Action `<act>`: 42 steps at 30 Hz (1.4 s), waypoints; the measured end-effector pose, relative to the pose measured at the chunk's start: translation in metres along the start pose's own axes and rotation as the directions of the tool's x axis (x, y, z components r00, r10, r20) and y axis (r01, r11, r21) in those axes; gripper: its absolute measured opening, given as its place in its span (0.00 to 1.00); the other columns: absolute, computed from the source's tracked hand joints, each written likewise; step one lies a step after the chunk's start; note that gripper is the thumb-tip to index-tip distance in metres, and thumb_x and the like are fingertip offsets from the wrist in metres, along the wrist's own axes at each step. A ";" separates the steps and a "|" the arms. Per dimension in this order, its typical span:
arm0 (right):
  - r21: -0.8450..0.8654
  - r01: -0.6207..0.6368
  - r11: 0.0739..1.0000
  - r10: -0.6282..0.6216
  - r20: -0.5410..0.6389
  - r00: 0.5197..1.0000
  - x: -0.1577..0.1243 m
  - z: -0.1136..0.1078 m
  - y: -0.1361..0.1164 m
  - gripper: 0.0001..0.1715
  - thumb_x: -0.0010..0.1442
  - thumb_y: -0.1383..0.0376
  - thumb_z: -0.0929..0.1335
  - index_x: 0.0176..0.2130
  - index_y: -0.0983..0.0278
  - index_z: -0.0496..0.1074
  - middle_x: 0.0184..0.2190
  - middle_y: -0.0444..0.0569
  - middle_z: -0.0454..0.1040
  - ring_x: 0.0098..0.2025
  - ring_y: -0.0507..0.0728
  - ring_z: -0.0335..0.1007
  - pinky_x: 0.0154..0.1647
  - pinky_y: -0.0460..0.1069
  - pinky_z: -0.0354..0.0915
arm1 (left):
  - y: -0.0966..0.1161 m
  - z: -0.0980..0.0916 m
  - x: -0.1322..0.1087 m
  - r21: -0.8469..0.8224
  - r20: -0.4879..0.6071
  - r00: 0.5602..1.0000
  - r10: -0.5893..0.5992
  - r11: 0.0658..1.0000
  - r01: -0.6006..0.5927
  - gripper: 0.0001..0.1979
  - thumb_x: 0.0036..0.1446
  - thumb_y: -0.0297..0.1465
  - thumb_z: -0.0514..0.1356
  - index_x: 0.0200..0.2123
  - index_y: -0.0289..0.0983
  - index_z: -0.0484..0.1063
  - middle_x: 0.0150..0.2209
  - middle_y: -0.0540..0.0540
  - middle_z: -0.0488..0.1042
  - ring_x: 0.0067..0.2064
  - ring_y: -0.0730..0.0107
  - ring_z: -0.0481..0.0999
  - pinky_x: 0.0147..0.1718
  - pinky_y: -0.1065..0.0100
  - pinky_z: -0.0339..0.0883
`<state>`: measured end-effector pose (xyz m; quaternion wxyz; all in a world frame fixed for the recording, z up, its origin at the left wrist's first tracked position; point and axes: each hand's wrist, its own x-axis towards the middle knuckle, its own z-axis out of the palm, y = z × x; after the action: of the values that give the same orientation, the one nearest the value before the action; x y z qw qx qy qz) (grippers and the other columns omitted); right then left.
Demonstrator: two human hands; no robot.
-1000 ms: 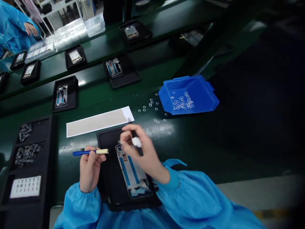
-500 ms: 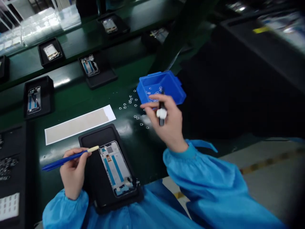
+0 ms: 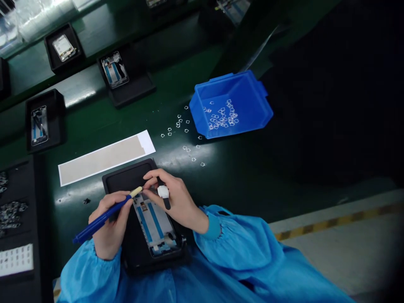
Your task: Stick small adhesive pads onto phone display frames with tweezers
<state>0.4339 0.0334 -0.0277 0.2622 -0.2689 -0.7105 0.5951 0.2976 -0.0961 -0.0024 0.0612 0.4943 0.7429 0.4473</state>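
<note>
My left hand [image 3: 111, 225] is closed around a blue pen-shaped tool [image 3: 97, 223] with a cream tip. That tip meets the top edge of an opened phone frame [image 3: 158, 223], silver with blue strips, lying in a black tray [image 3: 121, 174]. My right hand [image 3: 176, 198] is over the frame's upper corner, thumb and forefinger pinched beside the cream tip. Whatever is between those fingertips is too small to make out. A black stick with a white knob [image 3: 163, 192] lies across this hand's fingers.
A blue bin [image 3: 233, 86] holds small white ring-like pieces [image 3: 222, 118]; several more are scattered on the green bench [image 3: 176, 185]. A white-edged beige strip [image 3: 104, 158] lies behind the tray. Other trayed phone frames [image 3: 115, 71] stand farther back; small dark parts [image 3: 12, 214] are at left.
My right hand has moved left and down from the blue bin to the phone frame's top corner. My left hand has shifted right, bringing the cream tip over the frame's edge.
</note>
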 end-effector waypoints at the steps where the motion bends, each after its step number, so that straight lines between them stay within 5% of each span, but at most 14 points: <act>1: 0.007 0.001 1.000 -0.001 0.000 1.000 0.000 0.001 -0.001 0.14 0.61 0.71 0.69 0.46 0.59 0.67 0.34 0.44 0.78 0.40 0.57 0.77 0.43 0.52 0.70 | 0.001 0.001 0.000 0.001 0.001 1.000 0.010 1.000 -0.010 0.09 0.56 0.23 0.66 0.38 0.39 0.71 0.37 0.48 0.80 0.40 0.67 0.82 0.39 0.67 0.77; 11: 0.017 0.030 0.999 -0.029 -0.029 0.999 -0.004 0.003 -0.003 0.10 0.62 0.68 0.68 0.44 0.60 0.68 0.35 0.46 0.79 0.40 0.56 0.77 0.42 0.51 0.71 | 0.005 0.003 0.001 0.058 0.013 0.984 0.179 0.982 -0.179 0.13 0.51 0.18 0.67 0.37 0.38 0.72 0.37 0.47 0.81 0.40 0.67 0.82 0.39 0.69 0.77; 21: -0.294 0.178 0.939 -0.206 -0.065 0.976 -0.012 -0.011 0.000 0.11 0.66 0.70 0.66 0.49 0.61 0.70 0.39 0.51 0.78 0.38 0.57 0.71 0.35 0.51 0.70 | 0.000 0.001 0.003 0.045 0.015 0.999 0.044 0.998 -0.045 0.11 0.55 0.21 0.66 0.39 0.39 0.72 0.38 0.49 0.80 0.40 0.68 0.82 0.41 0.68 0.76; 24: -0.416 0.193 0.888 -0.214 -0.004 0.977 -0.004 -0.015 0.008 0.13 0.65 0.71 0.64 0.49 0.63 0.70 0.38 0.52 0.78 0.36 0.59 0.67 0.33 0.52 0.67 | -0.002 -0.002 0.009 0.078 0.090 0.996 -0.030 0.997 0.023 0.08 0.57 0.24 0.65 0.39 0.39 0.71 0.37 0.50 0.79 0.41 0.68 0.82 0.42 0.67 0.76; 28: -0.328 0.145 0.934 -0.117 0.106 0.988 0.004 -0.016 0.016 0.14 0.64 0.73 0.64 0.49 0.62 0.68 0.36 0.49 0.77 0.35 0.58 0.66 0.32 0.50 0.64 | -0.002 -0.002 0.018 0.165 0.189 0.982 -0.031 0.986 0.000 0.07 0.58 0.26 0.65 0.39 0.40 0.71 0.37 0.50 0.79 0.40 0.68 0.81 0.41 0.67 0.76; 42: -0.207 0.095 0.974 -0.073 0.109 0.991 0.006 -0.018 0.020 0.15 0.61 0.72 0.67 0.48 0.62 0.66 0.37 0.47 0.76 0.37 0.57 0.65 0.35 0.48 0.59 | 0.015 0.002 0.044 0.298 0.444 0.895 0.046 0.934 -0.196 0.04 0.62 0.32 0.62 0.40 0.40 0.71 0.36 0.51 0.79 0.37 0.69 0.81 0.36 0.71 0.75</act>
<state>0.4430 0.0533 -0.0441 0.2208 -0.2345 -0.7929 0.5172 0.2870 -0.0585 0.0225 0.1102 0.6297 0.7433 0.1971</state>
